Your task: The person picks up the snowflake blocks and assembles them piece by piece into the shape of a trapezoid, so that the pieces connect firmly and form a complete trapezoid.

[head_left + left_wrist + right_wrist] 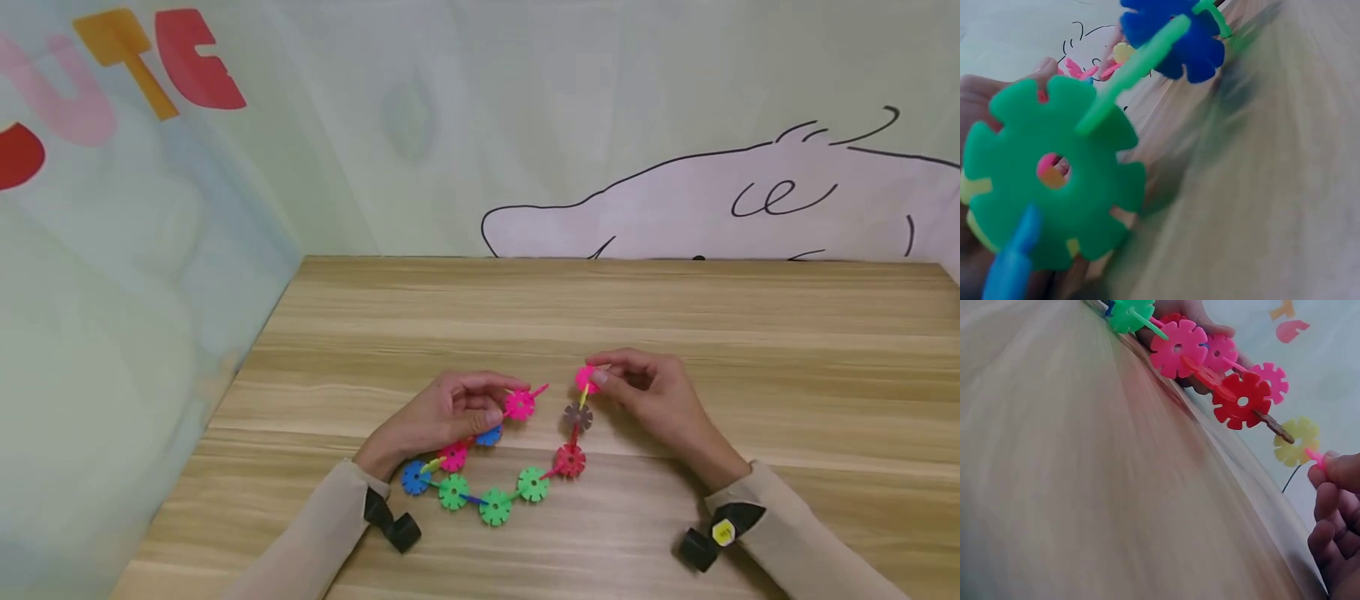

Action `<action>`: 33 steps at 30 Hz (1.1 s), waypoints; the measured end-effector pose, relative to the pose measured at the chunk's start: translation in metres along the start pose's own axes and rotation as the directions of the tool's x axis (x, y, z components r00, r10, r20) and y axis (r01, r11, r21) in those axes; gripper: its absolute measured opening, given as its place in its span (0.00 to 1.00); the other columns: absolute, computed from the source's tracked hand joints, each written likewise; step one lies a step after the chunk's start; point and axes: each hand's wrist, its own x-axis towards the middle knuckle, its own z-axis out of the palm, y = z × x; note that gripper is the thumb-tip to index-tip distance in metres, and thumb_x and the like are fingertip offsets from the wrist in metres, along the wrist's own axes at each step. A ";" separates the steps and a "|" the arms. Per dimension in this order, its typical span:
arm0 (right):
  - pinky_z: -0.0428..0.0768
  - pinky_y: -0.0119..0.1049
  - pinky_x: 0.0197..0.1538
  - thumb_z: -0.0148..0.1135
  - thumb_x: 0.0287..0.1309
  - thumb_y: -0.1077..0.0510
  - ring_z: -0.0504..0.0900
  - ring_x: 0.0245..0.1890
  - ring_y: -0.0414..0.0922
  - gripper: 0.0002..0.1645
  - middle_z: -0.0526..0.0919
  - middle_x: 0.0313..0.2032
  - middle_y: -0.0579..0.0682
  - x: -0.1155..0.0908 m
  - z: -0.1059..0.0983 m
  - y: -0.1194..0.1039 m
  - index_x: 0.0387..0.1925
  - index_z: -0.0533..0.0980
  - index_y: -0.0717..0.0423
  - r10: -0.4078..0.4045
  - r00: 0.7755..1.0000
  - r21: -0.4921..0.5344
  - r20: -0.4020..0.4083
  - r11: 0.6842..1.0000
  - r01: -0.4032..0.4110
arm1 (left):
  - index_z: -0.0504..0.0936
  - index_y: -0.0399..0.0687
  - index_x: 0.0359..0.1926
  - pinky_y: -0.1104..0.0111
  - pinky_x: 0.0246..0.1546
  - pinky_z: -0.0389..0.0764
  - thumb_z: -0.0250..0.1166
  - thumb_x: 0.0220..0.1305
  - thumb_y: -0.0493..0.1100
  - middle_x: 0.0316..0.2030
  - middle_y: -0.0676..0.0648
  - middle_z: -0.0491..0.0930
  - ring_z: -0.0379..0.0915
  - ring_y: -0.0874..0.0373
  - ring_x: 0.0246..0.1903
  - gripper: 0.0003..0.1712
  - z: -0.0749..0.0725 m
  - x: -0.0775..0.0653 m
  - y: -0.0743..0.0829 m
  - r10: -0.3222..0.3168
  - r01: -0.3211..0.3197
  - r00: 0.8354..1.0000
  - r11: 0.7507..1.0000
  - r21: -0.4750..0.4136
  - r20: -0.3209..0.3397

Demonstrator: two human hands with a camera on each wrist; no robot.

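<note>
A looped chain of slotted plastic flower discs hangs between both hands. At one end, my left hand (442, 417) pinches the chain by a pink disc (520, 405), with another pink disc edge-on beyond it. Thumb and forefinger of my right hand (660, 400) pinch the pink disc (586, 379) at the opposite end. Below that follow a yellow disc (1300, 434), a grey-brown disc (577, 417) and a red disc (570, 460). Several green discs (495, 507) and a blue disc (416, 477) make up the low part. The two ends are apart.
The wood-grain table (637, 308) spreads all around the hands. Behind it stands a pale backdrop (360, 167) with a cartoon drawing, and coloured letters show on the left side. Each wrist wears a black strap with a small camera (699, 550).
</note>
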 end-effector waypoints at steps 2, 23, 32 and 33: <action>0.76 0.30 0.25 0.70 0.70 0.63 0.77 0.24 0.34 0.13 0.86 0.28 0.50 0.000 0.003 -0.001 0.53 0.87 0.60 -0.010 1.000 0.054 -0.013 0.998 0.011 | 0.81 0.51 0.71 0.72 0.48 0.86 0.68 0.77 0.48 0.54 0.42 0.85 0.84 0.58 0.44 0.25 0.000 0.000 0.000 0.006 -0.006 1.000 1.000 0.012 -0.001; 0.71 0.30 0.21 0.68 0.72 0.64 0.72 0.20 0.36 0.10 0.79 0.22 0.41 0.002 0.032 -0.011 0.50 0.87 0.64 -0.018 1.000 0.211 -0.022 0.977 0.022 | 0.81 0.48 0.71 0.73 0.46 0.85 0.66 0.78 0.42 0.52 0.43 0.84 0.83 0.61 0.43 0.24 0.007 0.007 0.001 0.039 -0.040 0.999 0.999 0.027 0.030; 0.71 0.30 0.22 0.68 0.72 0.62 0.73 0.21 0.36 0.11 0.80 0.22 0.42 0.003 0.033 -0.011 0.50 0.88 0.64 0.028 0.999 0.219 -0.022 0.975 -0.022 | 0.82 0.50 0.70 0.73 0.46 0.86 0.66 0.78 0.42 0.51 0.43 0.85 0.83 0.61 0.43 0.23 0.012 0.008 0.002 0.032 -0.032 0.999 0.997 0.065 -0.003; 0.71 0.30 0.21 0.68 0.72 0.62 0.73 0.21 0.35 0.11 0.80 0.22 0.41 0.003 0.032 -0.011 0.50 0.88 0.64 0.025 0.999 0.219 -0.022 0.976 -0.020 | 0.82 0.50 0.70 0.73 0.46 0.86 0.66 0.78 0.42 0.52 0.42 0.86 0.84 0.61 0.43 0.23 0.013 0.008 0.003 0.031 -0.030 0.999 0.997 0.076 -0.008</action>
